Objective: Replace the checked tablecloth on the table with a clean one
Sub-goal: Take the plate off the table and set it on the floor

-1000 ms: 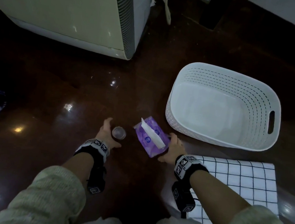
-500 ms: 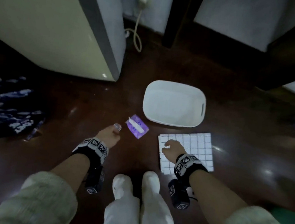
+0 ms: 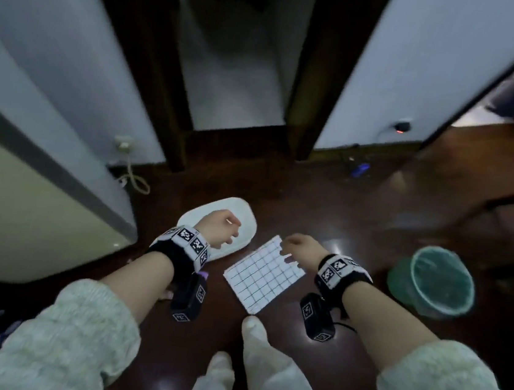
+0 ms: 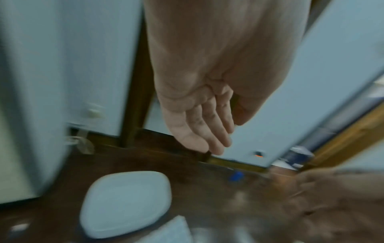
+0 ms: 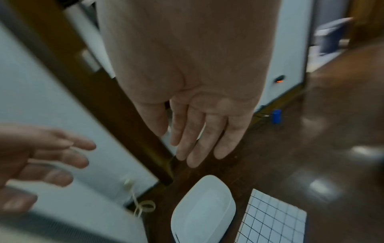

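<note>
A folded white cloth with a black check [image 3: 264, 272] lies flat on the dark wooden floor, in front of my feet; it also shows in the right wrist view [image 5: 274, 218]. My right hand [image 3: 289, 254] hangs above its far corner, fingers straight and relaxed [image 5: 199, 139], holding nothing. My left hand [image 3: 229, 233] hovers over the white laundry basket [image 3: 244, 222], fingers loosely extended [image 4: 205, 131] and empty. Both hands are well above the floor. No table is in view.
The empty basket [image 4: 124, 202] stands on the floor left of the cloth. A green bin [image 3: 441, 283] is at the right. A large cream appliance [image 3: 24, 200] with a plugged cord [image 3: 132, 177] fills the left. A dark doorway [image 3: 232, 63] is ahead.
The view has risen far above the floor. My left hand has left the small cup and my right hand has come off the checked cloth; both now hang empty in the air.
</note>
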